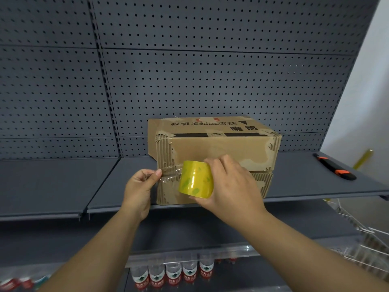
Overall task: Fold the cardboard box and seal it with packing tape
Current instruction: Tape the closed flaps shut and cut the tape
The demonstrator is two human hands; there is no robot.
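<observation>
A worn brown cardboard box (pixel 219 148) with black printed characters on top stands folded shut on a grey shelf (pixel 63 182). Old tape scraps and torn patches mark its front. My right hand (pixel 229 186) grips a yellow roll of packing tape (pixel 195 179) in front of the box's front face. My left hand (pixel 140 186) pinches the free end of the clear tape strip (pixel 170 172), which stretches from the roll to the box's left front corner.
A black and orange utility knife (pixel 334 166) lies on the shelf to the right of the box. Grey pegboard (pixel 189 70) forms the back wall. Water bottles (pixel 172 272) stand on a lower shelf, and a white wire basket (pixel 357 228) hangs at the right.
</observation>
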